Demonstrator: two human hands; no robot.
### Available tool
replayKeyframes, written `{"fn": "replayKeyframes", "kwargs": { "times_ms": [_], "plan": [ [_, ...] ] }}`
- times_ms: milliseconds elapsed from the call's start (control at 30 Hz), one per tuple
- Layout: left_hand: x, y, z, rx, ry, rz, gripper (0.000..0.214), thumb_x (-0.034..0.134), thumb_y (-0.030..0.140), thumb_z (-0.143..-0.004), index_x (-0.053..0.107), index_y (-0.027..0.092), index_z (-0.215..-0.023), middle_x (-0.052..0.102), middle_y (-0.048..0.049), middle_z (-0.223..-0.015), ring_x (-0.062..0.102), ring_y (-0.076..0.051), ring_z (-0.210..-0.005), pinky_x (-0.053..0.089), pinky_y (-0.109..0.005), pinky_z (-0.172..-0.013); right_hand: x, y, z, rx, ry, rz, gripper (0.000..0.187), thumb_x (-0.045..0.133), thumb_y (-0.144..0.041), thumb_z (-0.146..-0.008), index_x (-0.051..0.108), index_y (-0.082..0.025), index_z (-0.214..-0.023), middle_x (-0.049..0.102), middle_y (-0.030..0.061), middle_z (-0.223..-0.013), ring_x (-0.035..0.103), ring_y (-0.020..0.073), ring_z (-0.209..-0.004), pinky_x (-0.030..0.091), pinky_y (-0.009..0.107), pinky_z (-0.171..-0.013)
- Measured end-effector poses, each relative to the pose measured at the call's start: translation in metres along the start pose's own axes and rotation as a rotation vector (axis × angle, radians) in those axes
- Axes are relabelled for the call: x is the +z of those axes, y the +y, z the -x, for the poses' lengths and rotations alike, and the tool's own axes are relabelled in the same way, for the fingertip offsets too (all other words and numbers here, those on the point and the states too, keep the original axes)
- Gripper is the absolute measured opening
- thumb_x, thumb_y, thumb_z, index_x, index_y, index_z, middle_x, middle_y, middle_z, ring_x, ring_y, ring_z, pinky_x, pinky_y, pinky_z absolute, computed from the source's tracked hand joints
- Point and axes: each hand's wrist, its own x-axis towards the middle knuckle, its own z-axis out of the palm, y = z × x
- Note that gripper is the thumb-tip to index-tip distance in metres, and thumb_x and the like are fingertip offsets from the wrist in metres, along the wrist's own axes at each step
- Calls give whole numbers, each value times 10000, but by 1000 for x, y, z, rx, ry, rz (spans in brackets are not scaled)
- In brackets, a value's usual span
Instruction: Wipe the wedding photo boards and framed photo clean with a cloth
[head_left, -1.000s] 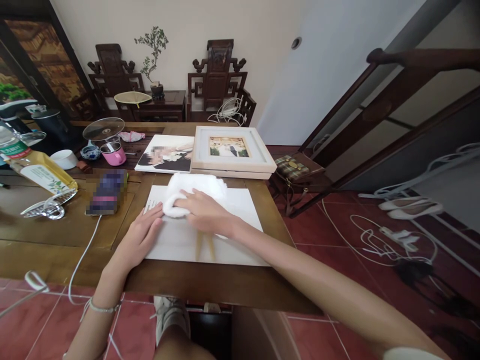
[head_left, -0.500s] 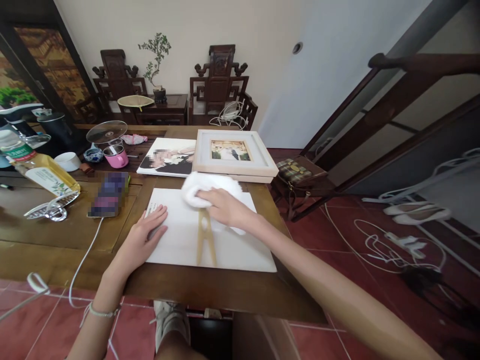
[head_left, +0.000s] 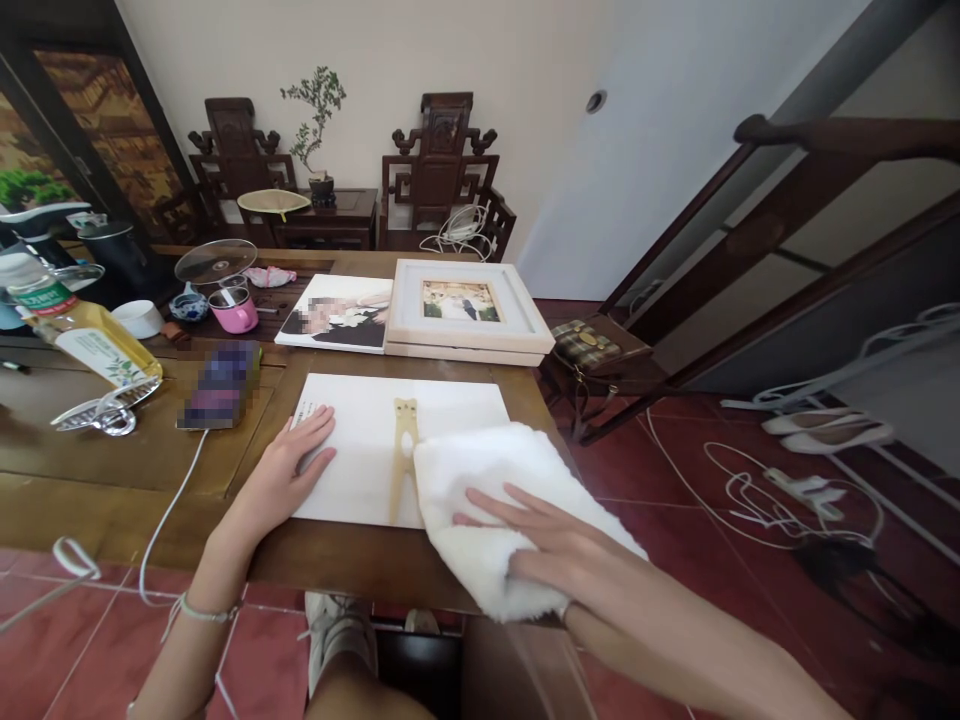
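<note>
A white board (head_left: 352, 470) lies on the brown wooden table, with a flat beige two-legged stand (head_left: 405, 432) topped by a cat-like head on its surface. My left hand (head_left: 296, 465) rests flat on the board's left side, fingers stretched out. Under my right hand (head_left: 540, 535) is a fluffy white cloth (head_left: 487, 465), spread over the board's lower right and hanging past the table's front edge. The right fingers press on the cloth, with part of it bunched by the thumb. The cloth hides one stand leg's end and the board's right corner.
Behind the board lie a framed photo (head_left: 465, 300) and a photo panel (head_left: 337, 312). At left are a phone (head_left: 221, 385) on a white cable, a hair clip (head_left: 112, 410), an oil bottle (head_left: 97, 335) and a pink cup (head_left: 234, 310). Cables (head_left: 787, 490) lie on the red floor.
My right hand has moved the cloth from the board's far edge toward me and to the right. The cloth is now more spread out, uncovering the stand's head. My left hand stays put.
</note>
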Motion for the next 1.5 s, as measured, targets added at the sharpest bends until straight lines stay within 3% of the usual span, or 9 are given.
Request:
{"fn": "replayKeyframes", "kwargs": {
  "times_ms": [133, 333, 467, 600, 700, 900, 1067, 1233, 1500],
  "plan": [
    [-1, 1, 0, -8, -1, 6, 460, 459, 402, -937, 514, 199, -1346, 468, -102, -1436, 398, -238, -1360, 241, -513, -1153, -9, 30, -20, 98, 18, -14, 546, 363, 28, -553, 666, -244, -917, 357, -25, -1496, 273, 206, -1403, 271, 489, -1154],
    [-1, 1, 1, -18, 0, 25, 464, 466, 410, -935, 519, 196, -1344, 467, -102, -1441, 389, -240, -1365, 234, -493, -1160, -3, 86, -57, 177, 213, 77, 559, 365, 11, -584, 644, -160, -1037, 418, 112, -1467, 271, 232, -1407, 215, 537, -1152],
    [-1, 2, 1, -20, 2, 23, 457, 457, 404, -938, 520, 201, -1343, 469, -101, -1440, 392, -242, -1364, 231, -502, -1158, 12, 58, -42, 134, 265, 87, 512, 372, 13, -552, 674, -189, -913, 447, 72, -1453, 251, 219, -1414, 185, 536, -1167],
    [-1, 2, 0, -24, -7, -1, 464, 441, 403, -943, 514, 186, -1347, 465, -110, -1441, 390, -244, -1366, 240, -512, -1152, 15, 2, -11, 82, 138, 22, 521, 368, 24, -514, 681, -252, -827, 455, -36, -1439, 266, 180, -1408, 228, 480, -1181],
    [0, 1, 0, -19, -8, -9, 467, 437, 407, -943, 513, 187, -1347, 467, -109, -1440, 389, -243, -1367, 245, -512, -1150, 11, -21, 0, 97, 61, -13, 567, 377, 30, -516, 686, -303, -855, 495, -78, -1396, 330, 157, -1377, 289, 422, -1170],
    [0, 0, 0, -11, 6, 0, 452, 447, 403, -941, 524, 201, -1338, 474, -100, -1436, 398, -240, -1361, 242, -507, -1153, 7, 20, -30, 211, 129, 22, 540, 397, 2, -581, 679, -227, -981, 384, 31, -1489, 287, 221, -1401, 270, 495, -1152],
    [0, 1, 0, -10, 2, 14, 454, 455, 402, -941, 526, 190, -1336, 471, -101, -1439, 396, -239, -1362, 230, -495, -1162, 14, 54, -84, 251, 297, 16, 542, 376, -8, -628, 641, -176, -1070, 538, 98, -1377, 300, 217, -1398, 187, 530, -1161],
    [-1, 2, 0, -16, 0, 14, 447, 458, 400, -941, 534, 186, -1326, 475, -97, -1437, 398, -232, -1362, 233, -487, -1163, 27, 31, -101, 255, 339, 31, 563, 384, -7, -620, 645, -152, -1097, 503, 100, -1409, 247, 254, -1417, 145, 555, -1160],
    [0, 1, 0, -9, 7, 3, 441, 450, 411, -943, 534, 214, -1328, 477, -85, -1435, 403, -235, -1357, 240, -501, -1158, 31, -27, -47, -98, 103, -97, 568, 398, 17, -538, 696, -255, -939, 427, -40, -1462, 231, 182, -1424, 115, 488, -1192]
  ]
}}
